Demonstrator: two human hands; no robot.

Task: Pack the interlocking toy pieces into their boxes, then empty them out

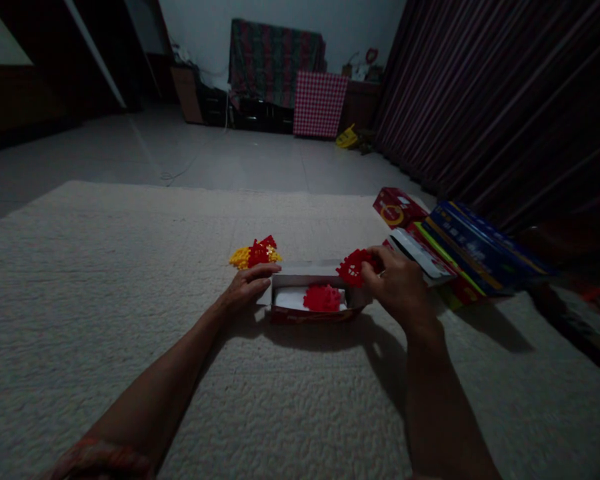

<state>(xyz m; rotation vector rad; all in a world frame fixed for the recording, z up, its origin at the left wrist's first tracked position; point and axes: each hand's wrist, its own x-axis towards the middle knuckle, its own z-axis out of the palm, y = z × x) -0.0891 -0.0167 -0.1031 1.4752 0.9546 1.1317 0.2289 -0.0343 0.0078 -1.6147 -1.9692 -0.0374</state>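
A long open box (305,318), red outside and white inside, rests on the quilted mat. My left hand (247,287) grips its left end, with the thumb and fingers at the flap. Over the box's right end, my right hand (393,277) pinches a flat red piece (351,268) with a toothed edge and small cut-out holes. Another red toothed piece (323,298) lies inside the box on something white. Just behind the left end is a small heap of yellow toothed pieces (240,257) and red toothed pieces (264,250).
On the right of the pale mat (130,267) lie a blue box (480,247), a dark red box (399,208) and a white-flapped carton (420,253). Dark curtains (480,87) hang beyond them. A cloth-draped cabinet (275,63) stands against the far wall.
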